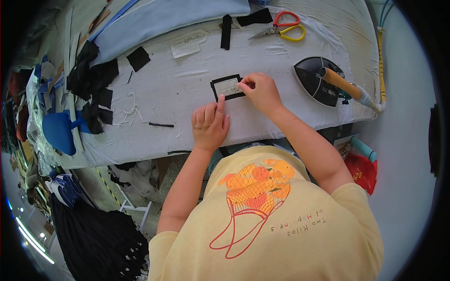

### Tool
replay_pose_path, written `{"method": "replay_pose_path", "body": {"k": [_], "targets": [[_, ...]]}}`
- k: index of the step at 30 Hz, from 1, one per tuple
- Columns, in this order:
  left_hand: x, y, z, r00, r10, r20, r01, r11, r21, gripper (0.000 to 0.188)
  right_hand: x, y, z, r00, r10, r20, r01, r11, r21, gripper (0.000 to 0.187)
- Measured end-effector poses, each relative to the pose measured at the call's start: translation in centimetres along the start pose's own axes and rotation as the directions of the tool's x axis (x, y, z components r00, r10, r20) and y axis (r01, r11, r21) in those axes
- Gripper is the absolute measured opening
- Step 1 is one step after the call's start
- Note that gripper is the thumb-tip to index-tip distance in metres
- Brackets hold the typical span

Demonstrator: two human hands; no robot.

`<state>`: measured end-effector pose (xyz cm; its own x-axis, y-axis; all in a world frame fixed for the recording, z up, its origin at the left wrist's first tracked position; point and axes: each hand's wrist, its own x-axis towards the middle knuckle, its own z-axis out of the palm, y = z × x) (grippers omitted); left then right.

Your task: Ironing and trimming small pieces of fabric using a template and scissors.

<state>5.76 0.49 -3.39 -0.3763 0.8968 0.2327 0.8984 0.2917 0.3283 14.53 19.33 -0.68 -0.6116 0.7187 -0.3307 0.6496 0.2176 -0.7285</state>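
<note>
A small black fabric piece (216,95) lies on the white-covered table, with a pale card pattern (227,87) on top so that the black shows as a border. My left hand (209,123) rests at its near edge. Its index finger is stretched out with the tip on the card, the thumb stands apart, and the other fingers are curled with nothing in them. At the right end of the piece, my right hand (260,92) has thumb and index finger pinched together on the black fabric's edge. The fingers cover that end.
An iron (318,80) with a wooden handle stands to the right. Scissors (285,31) with red and yellow handles lie at the far side, near another paper pattern (188,43). Black scraps (96,75), loose white thread (132,111) and light blue fabric (164,23) are on the left and far side.
</note>
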Motion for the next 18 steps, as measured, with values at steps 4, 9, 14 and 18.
{"method": "replay_pose_path", "body": {"k": [4,9,14,18], "targets": [[0.06,0.08,0.02,1.0,-0.001,0.003,0.001,1.0,0.011,0.064,0.0,0.01,0.0,1.0,0.005,-0.005,-0.005,1.0,-0.01,0.018],[0.12,0.13,0.01,1.0,-0.003,0.012,0.003,1.0,0.018,0.066,-0.01,0.0,0.0,1.0,0.007,-0.005,-0.007,0.999,-0.038,0.019],[0.24,0.17,0.01,1.0,-0.012,0.006,0.012,1.0,0.004,0.066,-0.25,-0.69,-0.14,0.999,0.044,-0.014,-0.045,0.996,-0.078,0.018],[0.64,0.38,-0.05,0.999,-0.015,0.044,0.014,1.0,0.016,0.064,-0.32,-0.07,0.04,1.0,0.005,-0.013,-0.006,0.997,-0.081,0.019]]}}
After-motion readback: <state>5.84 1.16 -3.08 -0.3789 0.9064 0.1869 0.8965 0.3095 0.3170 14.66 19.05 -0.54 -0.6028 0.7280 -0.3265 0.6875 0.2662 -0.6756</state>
